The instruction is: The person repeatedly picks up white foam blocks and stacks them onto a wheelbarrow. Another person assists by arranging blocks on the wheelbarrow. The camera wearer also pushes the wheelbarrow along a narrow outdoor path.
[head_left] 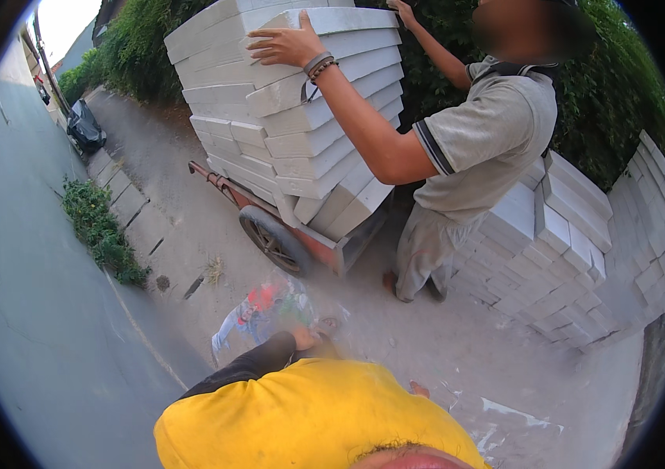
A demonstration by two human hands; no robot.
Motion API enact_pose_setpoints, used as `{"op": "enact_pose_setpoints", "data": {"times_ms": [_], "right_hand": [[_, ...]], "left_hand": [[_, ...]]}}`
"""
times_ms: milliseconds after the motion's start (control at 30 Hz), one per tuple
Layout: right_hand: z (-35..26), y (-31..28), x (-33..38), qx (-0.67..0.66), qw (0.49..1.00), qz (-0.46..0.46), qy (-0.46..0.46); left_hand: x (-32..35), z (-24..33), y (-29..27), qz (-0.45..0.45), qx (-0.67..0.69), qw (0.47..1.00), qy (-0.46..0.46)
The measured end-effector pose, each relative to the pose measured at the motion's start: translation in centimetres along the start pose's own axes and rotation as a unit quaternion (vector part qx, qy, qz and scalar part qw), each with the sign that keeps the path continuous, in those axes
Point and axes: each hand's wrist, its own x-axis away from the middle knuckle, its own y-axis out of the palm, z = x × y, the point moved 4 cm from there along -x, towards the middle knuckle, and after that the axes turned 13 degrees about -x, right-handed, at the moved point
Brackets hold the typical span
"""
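Observation:
Neither of my hands shows. Below me are my yellow shirt, one dark trouser leg and a bare foot. A small patch of skin by the shirt's right edge is too little to name. Ahead, a tall stack of white building blocks, its layers uneven, rests on a red two-wheeled cart. A co-worker in a grey shirt stands at its right. One of that person's hands lies spread against the upper blocks; the other hand is near the stack's top right corner.
More white blocks are piled at the right. A crumpled printed plastic sack lies on the paved ground by my foot. A pale wall runs along the left, with a green plant at its base. White scraps litter the ground at lower right.

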Motion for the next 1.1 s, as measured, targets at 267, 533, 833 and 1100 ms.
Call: {"op": "enact_pose_setpoints", "data": {"times_ms": [267, 533, 833, 1100], "right_hand": [[3.7, -0.1, -4.0, -0.037, 0.999, -0.017, 0.022], [6.5, -1.0, -7.3, 0.073, 0.996, -0.04, -0.029], [4.2, 1.4, -2.4, -0.045, 0.998, -0.028, 0.016], [4.0, 1.3, 1.6, 0.034, 0.997, -0.025, 0.065]], "left_hand": [[0.9, 1.6, -1.6, -0.095, 0.058, 0.993, 0.04], [0.9, 1.5, -1.7, -0.054, 0.04, 0.998, 0.019], [-0.1, -0.7, 0.7, -0.028, -0.042, 0.989, 0.136], [0.3, -0.6, 0.6, -0.051, 0.013, 0.993, 0.106]]}}
